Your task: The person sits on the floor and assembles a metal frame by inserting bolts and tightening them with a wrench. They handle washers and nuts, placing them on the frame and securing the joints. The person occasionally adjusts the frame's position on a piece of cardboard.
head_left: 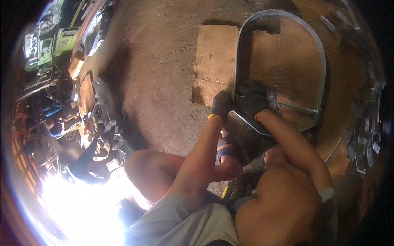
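An arch-shaped metal frame (266, 13) of flat grey band lies in front of me, its rounded end pointing away. A thin crossbar (296, 108) spans its nearer part, with small round fittings beside my right hand. My left hand (222, 104), in a dark glove, is closed on the frame's left side near the crossbar's end. Just inside that side, my right hand (253, 99), also gloved, bends over the crossbar's left end with its fingers curled. The gloves hide exactly what the fingertips grip.
Flat cardboard (215, 61) lies under the frame on the brown floor. Bent metal strips (365, 139) are piled at the right. On the left, another person (84, 162) crouches beside metal parts and a very bright glare. Green machinery (65, 40) stands at the far left.
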Demonstrator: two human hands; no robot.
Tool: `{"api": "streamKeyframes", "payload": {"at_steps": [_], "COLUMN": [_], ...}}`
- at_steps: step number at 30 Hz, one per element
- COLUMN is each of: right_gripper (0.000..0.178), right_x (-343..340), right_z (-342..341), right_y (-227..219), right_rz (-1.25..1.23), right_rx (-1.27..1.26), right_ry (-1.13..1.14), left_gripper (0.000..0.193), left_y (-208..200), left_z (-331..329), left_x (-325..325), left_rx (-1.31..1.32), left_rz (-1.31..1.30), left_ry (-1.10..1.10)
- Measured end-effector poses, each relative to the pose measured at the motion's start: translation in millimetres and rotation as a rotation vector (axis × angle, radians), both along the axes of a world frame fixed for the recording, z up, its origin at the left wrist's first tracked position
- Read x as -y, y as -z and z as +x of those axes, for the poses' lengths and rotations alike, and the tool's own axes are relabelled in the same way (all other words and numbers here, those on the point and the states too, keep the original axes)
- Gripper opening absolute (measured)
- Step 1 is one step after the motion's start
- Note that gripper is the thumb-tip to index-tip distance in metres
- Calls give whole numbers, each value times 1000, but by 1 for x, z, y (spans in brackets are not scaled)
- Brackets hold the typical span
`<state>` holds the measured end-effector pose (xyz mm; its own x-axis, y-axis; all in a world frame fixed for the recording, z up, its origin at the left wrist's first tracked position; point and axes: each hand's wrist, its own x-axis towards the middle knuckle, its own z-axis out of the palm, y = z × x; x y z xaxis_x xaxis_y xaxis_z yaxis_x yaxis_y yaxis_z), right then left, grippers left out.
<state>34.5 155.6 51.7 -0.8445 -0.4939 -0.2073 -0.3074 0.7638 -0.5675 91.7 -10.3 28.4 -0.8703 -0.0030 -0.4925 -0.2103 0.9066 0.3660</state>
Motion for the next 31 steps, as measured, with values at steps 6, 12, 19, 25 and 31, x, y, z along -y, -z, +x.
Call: {"api": "streamKeyframes", "payload": {"at_steps": [6,12,19,25,31], "right_gripper": [26,33,40,31,23], "right_x": [10,33,-181,-419,-425], "right_z": [0,-11,29,145,278], "right_y": [3,-25,-42,-102,-14], "right_rz": [71,89,-148,71,563], "right_rx": [-14,210,-49,-41,-219], "right_ry": [80,-62,282,923,303], "left_gripper": [26,20,31,60,59], "left_y": [12,51,42,-102,-231], "left_z": [5,22,-7,-74,-44], "left_x": [5,62,128,150,192], "left_rx": [-145,-217,1,22,-35], "left_rz": [14,-102,191,-339,-394], "left_ry": [85,272,120,-23,-80]}}
